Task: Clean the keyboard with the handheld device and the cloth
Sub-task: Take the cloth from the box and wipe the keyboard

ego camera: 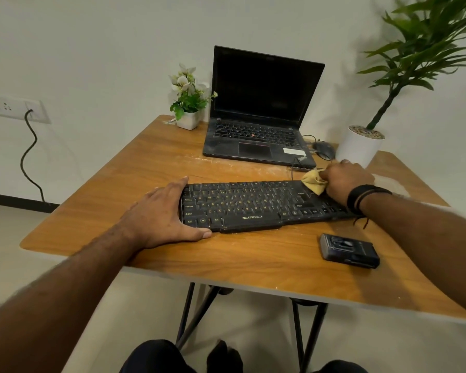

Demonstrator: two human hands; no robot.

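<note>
Right hand (346, 181) grips cloth (313, 180) on keyboard (253, 205); left hand (162, 216) braces it

L hand (160, 215) flat, fingers (172, 187) straight; R hand (346, 181) fisted, both arms outstretched.

Just one view here, a wide-angle cam on the person's head, looking forward and down over the bench (151, 162). It sits close: both forearms run in from the bottom corners, with the left hand (162, 214) and right hand (347, 181) around mid-frame. The keyboard (253, 205) lies nearly dead centre. Further back the view reaches the laptop (264, 103) and the wall. The person's knees show at the bottom edge. Edges bend a bit from the lens.
</note>
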